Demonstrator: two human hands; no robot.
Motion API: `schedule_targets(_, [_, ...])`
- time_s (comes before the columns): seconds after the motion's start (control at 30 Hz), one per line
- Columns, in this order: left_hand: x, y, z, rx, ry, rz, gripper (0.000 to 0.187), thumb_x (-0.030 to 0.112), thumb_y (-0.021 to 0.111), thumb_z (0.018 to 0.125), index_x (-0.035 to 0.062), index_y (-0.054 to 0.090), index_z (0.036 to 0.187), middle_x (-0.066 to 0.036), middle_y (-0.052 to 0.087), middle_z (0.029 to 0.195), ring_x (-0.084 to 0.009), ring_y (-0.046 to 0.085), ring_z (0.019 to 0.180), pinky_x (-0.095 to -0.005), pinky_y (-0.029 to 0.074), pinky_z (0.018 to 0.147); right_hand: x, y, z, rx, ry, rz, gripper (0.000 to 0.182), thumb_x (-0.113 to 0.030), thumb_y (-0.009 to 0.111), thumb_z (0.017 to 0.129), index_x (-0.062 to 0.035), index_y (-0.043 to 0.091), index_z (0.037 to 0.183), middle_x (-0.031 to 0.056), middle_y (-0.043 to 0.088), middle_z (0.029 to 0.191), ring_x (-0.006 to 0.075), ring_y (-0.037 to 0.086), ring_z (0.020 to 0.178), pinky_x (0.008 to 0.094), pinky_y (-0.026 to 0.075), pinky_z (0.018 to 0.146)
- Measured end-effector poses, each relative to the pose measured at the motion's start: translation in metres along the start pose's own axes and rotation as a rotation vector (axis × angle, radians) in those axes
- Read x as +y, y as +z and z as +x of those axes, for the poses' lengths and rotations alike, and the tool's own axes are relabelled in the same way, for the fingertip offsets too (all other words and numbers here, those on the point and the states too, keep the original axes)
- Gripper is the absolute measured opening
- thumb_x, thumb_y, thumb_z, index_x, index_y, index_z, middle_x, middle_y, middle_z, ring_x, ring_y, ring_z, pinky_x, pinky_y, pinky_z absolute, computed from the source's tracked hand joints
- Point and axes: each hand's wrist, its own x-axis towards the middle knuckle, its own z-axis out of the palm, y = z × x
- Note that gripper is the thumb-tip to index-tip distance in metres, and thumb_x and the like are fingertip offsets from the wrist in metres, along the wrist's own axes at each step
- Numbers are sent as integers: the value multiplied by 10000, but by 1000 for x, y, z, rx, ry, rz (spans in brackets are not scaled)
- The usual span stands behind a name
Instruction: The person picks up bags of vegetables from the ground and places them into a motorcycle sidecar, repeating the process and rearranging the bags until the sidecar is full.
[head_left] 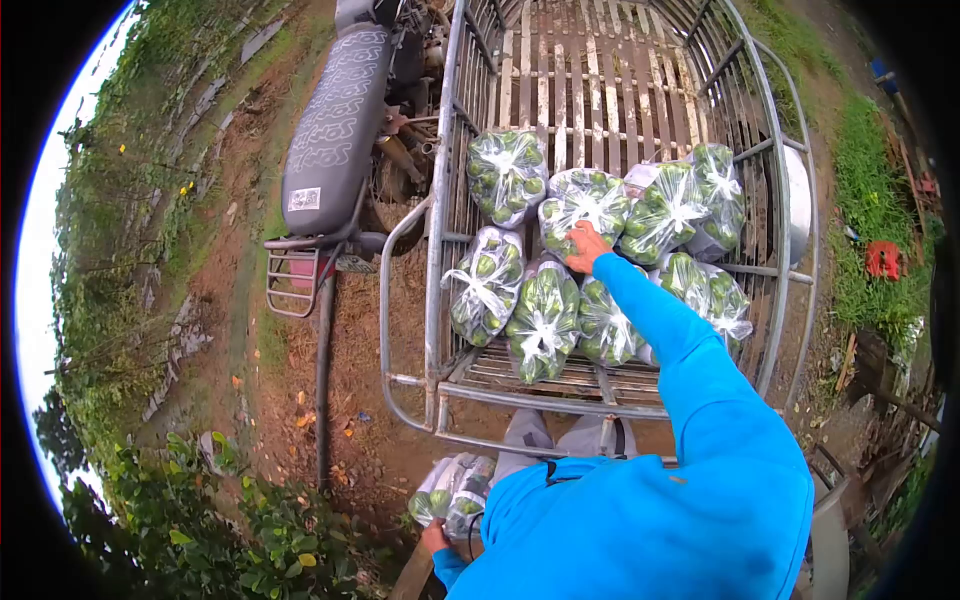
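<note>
My right hand (588,246) reaches into the metal cart, its fingers curled at the knotted top of a clear plastic bag of green vegetables (575,205). Similar tied bags surround it, among them one at the upper left (507,175), one at the lower left (485,290), one at the front (543,325) and one to the right (665,210). Low by my left side, my left hand (436,537) is closed against the lower edge of another bag of green vegetables (450,490). Part of its grip is hidden by the bag and my sleeve.
The cart has a slatted wooden floor (600,90) and a metal rail frame (440,200). A motorcycle seat (335,130) and rear rack (292,280) stand at its left. Leafy plants (200,520) grow at lower left. A red object (883,259) lies in the grass at right.
</note>
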Motion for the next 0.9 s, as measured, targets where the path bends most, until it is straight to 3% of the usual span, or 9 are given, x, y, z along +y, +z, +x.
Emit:
schedule_targets(0.03, [11,-15,-5,111,-115,-14,311,300,561,665,-3,623,700,-222,578,705,-295,541,655,-377,409,591,16,-9,-21,70,-11,-1,458,-223,623,648,-120,518,1082,180,291,1267,375,375,1138,400,349,947])
schedule_targets(0.07, [17,-31,0,218,-631,-409,338,267,557,669,-67,594,691,-200,555,624,-245,501,563,-381,392,542,35,-22,-42,53,52,15,460,-213,626,649,-131,509,1086,169,292,1271,374,378,1131,402,351,946])
schedule_targets(0.17, [85,-112,-24,379,-542,-707,300,229,542,705,-49,539,591,-44,427,485,-151,351,394,-338,240,378,94,-72,-102,233,35,-79,416,-171,606,665,-109,501,1064,159,284,1273,421,338,1139,468,359,915])
schedule_targets(0.23, [150,-168,-51,360,-519,-843,317,350,486,779,42,546,735,5,402,479,-83,333,349,-246,205,332,116,-124,-141,402,32,-157,336,-138,564,678,-98,512,1008,146,302,1257,421,353,1107,487,371,887])
schedule_targets(0.37, [212,-240,-70,494,-236,-1063,318,392,422,810,94,529,793,20,456,525,-46,303,317,-196,219,263,143,-229,-198,811,1,-487,341,-108,566,648,-99,525,987,152,350,1236,371,348,1112,440,383,881])
schedule_targets(0.47, [279,-274,-66,577,-2,-1057,354,376,389,838,56,540,816,-22,525,587,-51,313,326,-192,214,275,159,-258,-221,782,265,-535,445,-137,598,633,-110,488,1064,151,325,1260,363,330,1126,463,374,884])
schedule_targets(0.6, [364,-286,-37,506,374,-1128,383,334,373,856,5,562,909,-24,535,584,-34,293,337,-178,233,281,196,-254,-230,609,491,-499,577,-200,630,638,-217,417,1173,144,362,1163,365,421,1049,490,402,816])
schedule_targets(0.67, [412,-292,-20,242,401,-1213,403,338,365,862,-8,557,942,-36,566,650,-27,312,355,-175,247,284,202,-246,-224,632,497,-500,563,-192,619,652,-247,417,1175,126,412,1005,365,509,925,483,421,733])
schedule_targets(0.9, [598,-258,95,-320,515,-1216,302,281,468,799,11,572,882,-8,554,638,-29,308,363,-179,269,289,201,-251,-213,675,514,-510,526,-168,587,669,-245,429,1164,121,428,960,337,543,837,483,424,670])
